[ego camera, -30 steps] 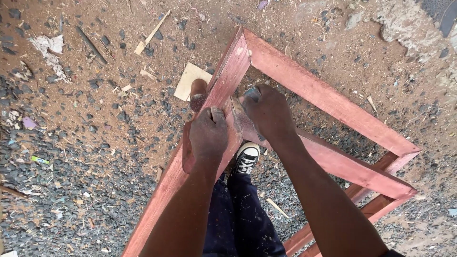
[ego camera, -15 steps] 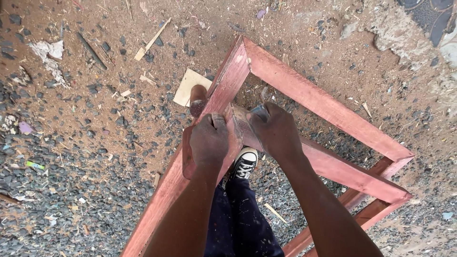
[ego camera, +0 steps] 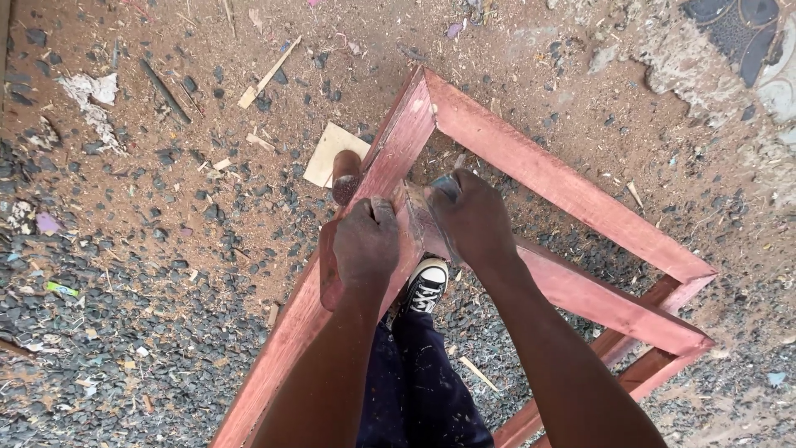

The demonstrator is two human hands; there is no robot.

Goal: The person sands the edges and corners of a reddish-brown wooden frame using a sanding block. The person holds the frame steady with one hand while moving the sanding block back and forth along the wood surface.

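The person stands over a red wooden frame point(ego camera: 572, 178) that leans on the sandy ground point(ego camera: 166, 274). The frame has a far corner near the top middle of the view, and its long side runs from there down to the near left.

The left hand point(ego camera: 365, 245) is closed around this long side of the frame, a little below the far corner, with the fingers curled over the top edge. The right hand point(ego camera: 473, 217) is just beside it to the right, inside the frame opening, and it is closed on a small grey thing point(ego camera: 445, 187); only a little of this thing shows above the knuckles, so I cannot tell what it is. Between the two hands there is a pale piece point(ego camera: 412, 217) that lies against the inner face of the wood, and both hands touch it or are very close to it.

Below the hands, a black and white shoe point(ego camera: 427, 286) and a dark trouser leg point(ego camera: 414, 373) stand inside the frame. On the left of the frame, touching its outer side, there is a short round wooden handle point(ego camera: 346, 176), and a flat pale board point(ego camera: 330, 154) lies under it. Farther to the left a thin wooden strip point(ego camera: 267, 75) and white paper scraps point(ego camera: 93, 95) lie among small dark stones
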